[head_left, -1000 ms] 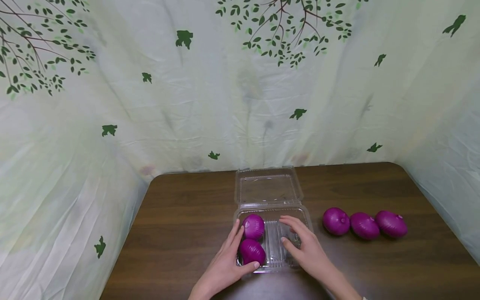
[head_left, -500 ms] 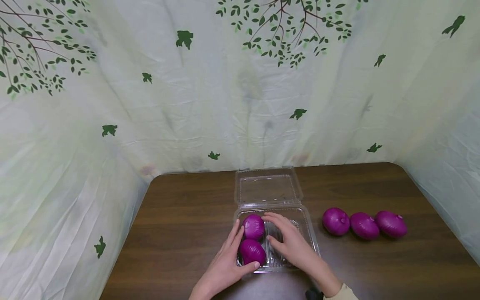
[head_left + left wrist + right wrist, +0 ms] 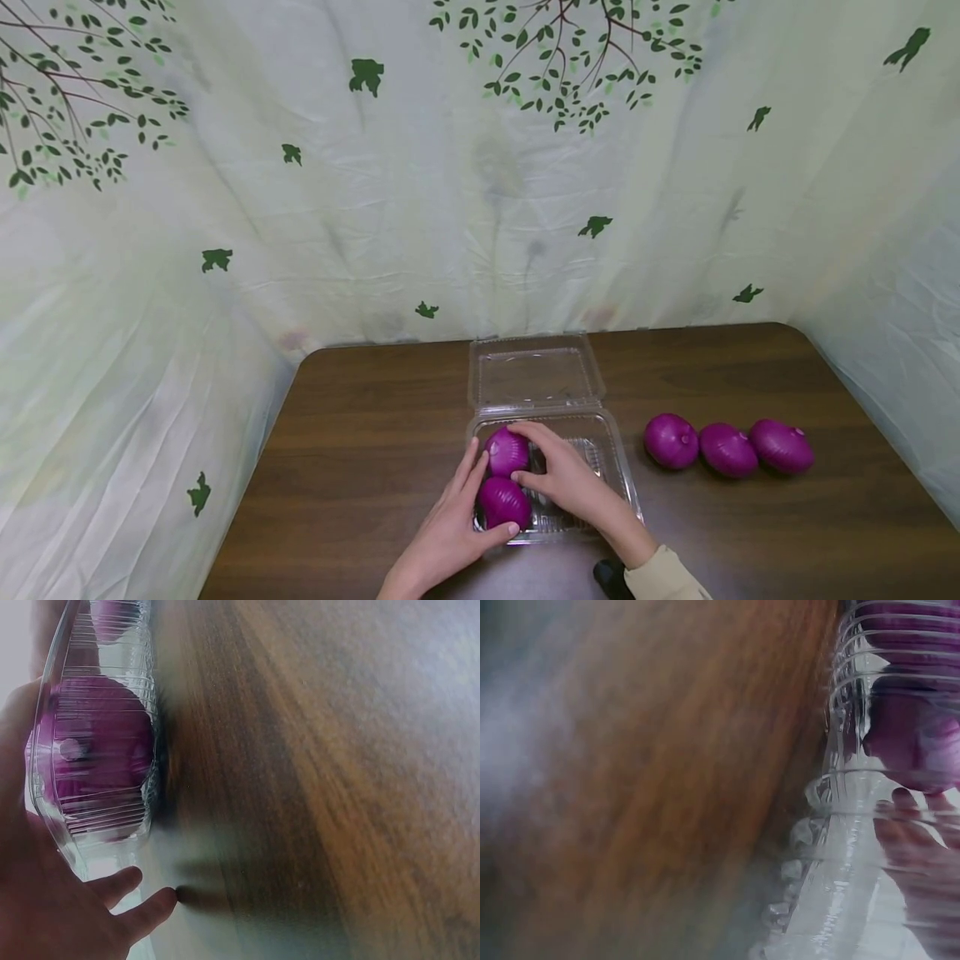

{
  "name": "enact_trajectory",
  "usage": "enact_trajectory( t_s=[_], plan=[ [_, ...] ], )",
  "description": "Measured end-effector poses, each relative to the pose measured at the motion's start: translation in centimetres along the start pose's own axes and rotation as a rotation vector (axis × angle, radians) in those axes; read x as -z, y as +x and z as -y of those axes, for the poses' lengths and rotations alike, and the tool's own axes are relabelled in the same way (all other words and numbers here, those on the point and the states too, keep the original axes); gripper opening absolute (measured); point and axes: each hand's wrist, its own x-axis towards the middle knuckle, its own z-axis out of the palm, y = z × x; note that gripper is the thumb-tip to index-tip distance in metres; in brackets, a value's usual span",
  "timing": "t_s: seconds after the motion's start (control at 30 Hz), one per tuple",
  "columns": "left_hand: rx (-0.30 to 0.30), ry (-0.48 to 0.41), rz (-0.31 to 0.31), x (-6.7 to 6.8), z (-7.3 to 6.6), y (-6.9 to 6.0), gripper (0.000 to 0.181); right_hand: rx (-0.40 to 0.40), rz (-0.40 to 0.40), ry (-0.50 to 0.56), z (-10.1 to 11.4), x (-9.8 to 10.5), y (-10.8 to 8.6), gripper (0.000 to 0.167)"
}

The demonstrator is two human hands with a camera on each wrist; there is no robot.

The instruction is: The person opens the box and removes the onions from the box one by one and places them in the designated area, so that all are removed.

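Observation:
Two purple onions sit one behind the other in the left half of a clear hinged plastic container (image 3: 630, 492), its lid laid back. In the head view the left hand (image 3: 447, 525) lies along their left side, fingers fairly straight near both onions and thumb at the front of the near onion (image 3: 504, 502). From the right, the right hand (image 3: 566, 475) spans the far onion (image 3: 506, 454), fingertips at its back and thumb at its front right. The left wrist view shows an onion (image 3: 101, 742) through the ribbed wall, beside the left hand (image 3: 56, 900).
Three purple onions stand in a row on the brown table (image 3: 375, 458), right of the container: one (image 3: 671, 442) nearest it, then another (image 3: 727, 450) and a third (image 3: 782, 447). The lid (image 3: 536, 375) lies behind. Leaf-patterned cloth (image 3: 480, 208) hangs beyond the table.
The right hand has moved left across the container's right half to the far onion, its fingertips now on it. The left hand and the onions have kept their places.

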Motion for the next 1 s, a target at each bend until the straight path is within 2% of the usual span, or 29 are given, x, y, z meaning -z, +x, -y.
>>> enact_trajectory(
  t_s=[0.17, 0.43, 0.7, 0.83, 1.0],
  plan=[
    [0.0, 0.0, -0.002, -0.03, -0.02, 0.03, 0.101, -0.021, 0.005, 0.016, -0.11, 0.04, 0.15, 0.069],
    [0.001, 0.003, -0.007, -0.05, -0.11, 0.06, 0.101, -0.092, 0.006, 0.023, -0.23, 0.05, 0.01, 0.068],
    [0.009, -0.009, -0.004, 0.07, -0.24, 0.04, 0.1, -0.201, 0.049, 0.174, -0.41, -0.17, -0.05, 0.066],
    [0.01, -0.015, -0.004, 0.08, -0.26, 0.05, 0.1, -0.21, 0.03, 0.222, -0.35, -0.07, 0.04, 0.066],
    [0.012, -0.009, -0.006, 0.04, -0.27, 0.04, 0.1, -0.216, -0.008, 0.229, -0.16, 0.22, -0.1, 0.07]
  ],
)
